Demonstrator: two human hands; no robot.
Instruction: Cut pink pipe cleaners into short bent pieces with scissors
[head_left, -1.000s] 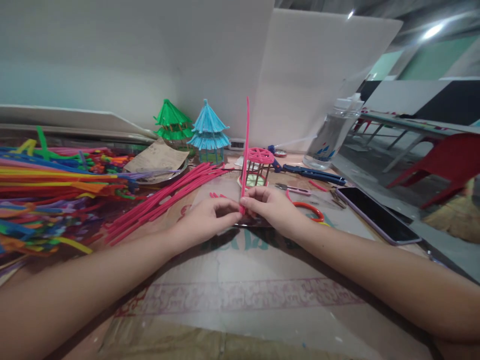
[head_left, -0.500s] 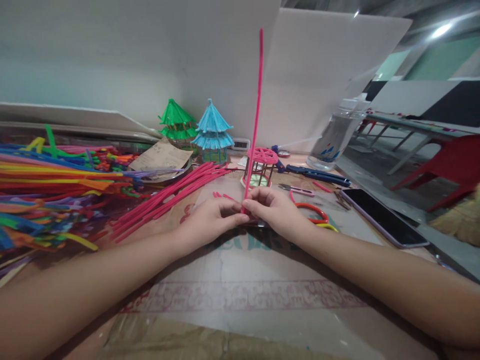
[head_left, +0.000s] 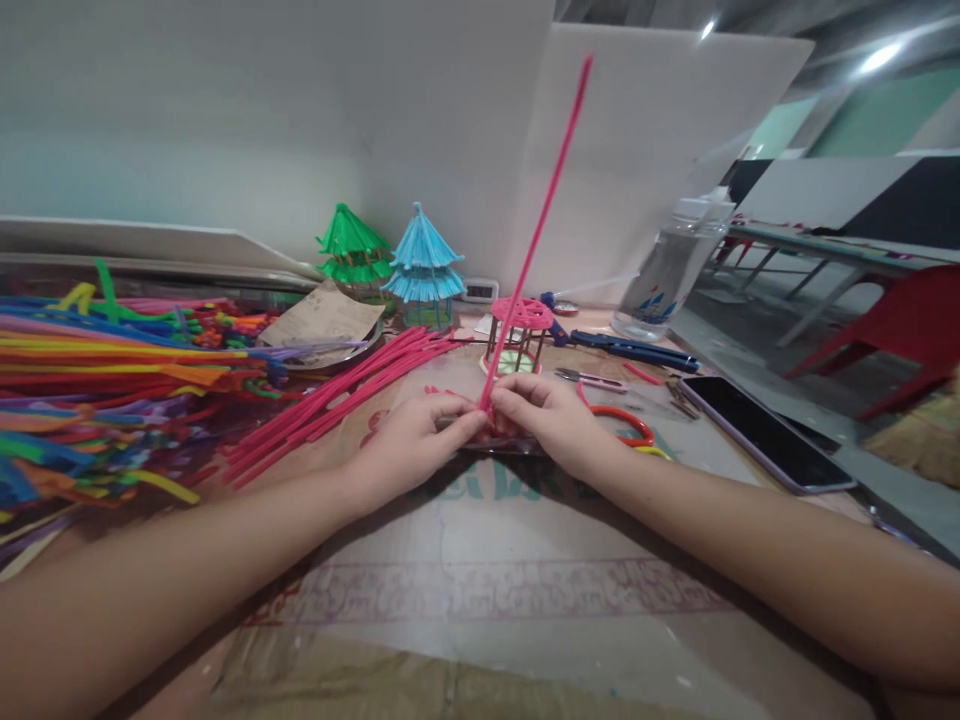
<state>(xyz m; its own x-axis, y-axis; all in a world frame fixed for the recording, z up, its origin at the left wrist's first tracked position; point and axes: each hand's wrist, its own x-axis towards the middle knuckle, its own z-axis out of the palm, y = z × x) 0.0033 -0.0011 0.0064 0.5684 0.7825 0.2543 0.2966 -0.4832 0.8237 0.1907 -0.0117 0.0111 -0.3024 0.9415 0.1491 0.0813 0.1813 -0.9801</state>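
Note:
A long pink pipe cleaner [head_left: 541,225] rises from between my two hands, its upper end leaning right. My left hand [head_left: 420,435] pinches its lower end between thumb and fingertips. From the other side, my right hand [head_left: 544,415] has its thumb and fingers pressed together at the same low end; the exact grip is partly hidden. Just behind my hands stands a small round frame [head_left: 523,314] with a pink spoked top and brown posts. To the left lies a bundle of pink pipe cleaners [head_left: 345,395].
Blue [head_left: 422,255] and green [head_left: 352,250] model pavilions stand at the back. Many coloured pipe cleaners [head_left: 112,350] fill the left side. On the right are scissors [head_left: 630,425], pliers [head_left: 634,350], a phone [head_left: 765,430] and a water bottle [head_left: 671,265].
The pink pipe cleaner has tipped from nearly upright to leaning right. Both hands stay close together at its lower end, with only slight shifts of the fingers.

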